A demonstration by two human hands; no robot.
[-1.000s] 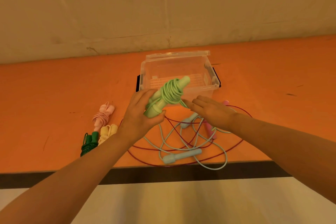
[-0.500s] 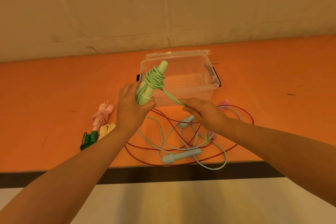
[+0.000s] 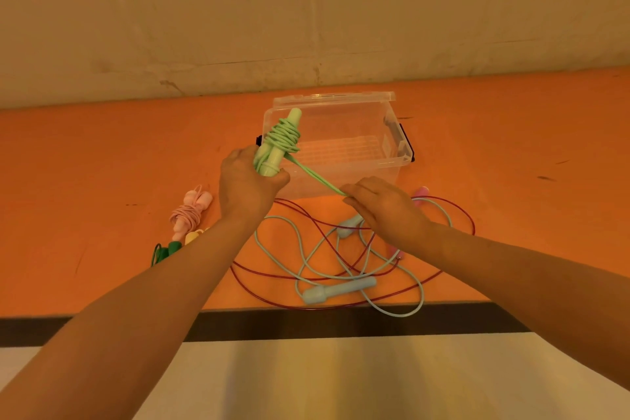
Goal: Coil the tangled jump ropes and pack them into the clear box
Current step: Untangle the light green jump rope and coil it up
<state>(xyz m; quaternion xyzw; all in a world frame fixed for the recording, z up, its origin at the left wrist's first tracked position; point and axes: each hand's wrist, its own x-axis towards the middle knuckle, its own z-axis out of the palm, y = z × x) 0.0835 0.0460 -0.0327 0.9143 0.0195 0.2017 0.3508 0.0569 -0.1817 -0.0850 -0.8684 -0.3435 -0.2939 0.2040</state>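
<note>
My left hand grips the two handles of a light green jump rope, held upright in front of the clear box; its cord is wound around the handles. One strand runs taut down to my right hand, which pinches it. The box stands open on the orange table, with nothing inside. Below my hands lie a tangled light blue rope and a dark red rope with pink handles.
Three coiled ropes lie at the left: a pink one, a cream one and a dark green one, partly hidden by my left forearm. The table's dark front edge runs just below the tangle. A wall stands behind.
My left hand has lifted and turned the green bundle upright in front of the box. My right hand has taken the loose strand and pulled it taut to the right.
</note>
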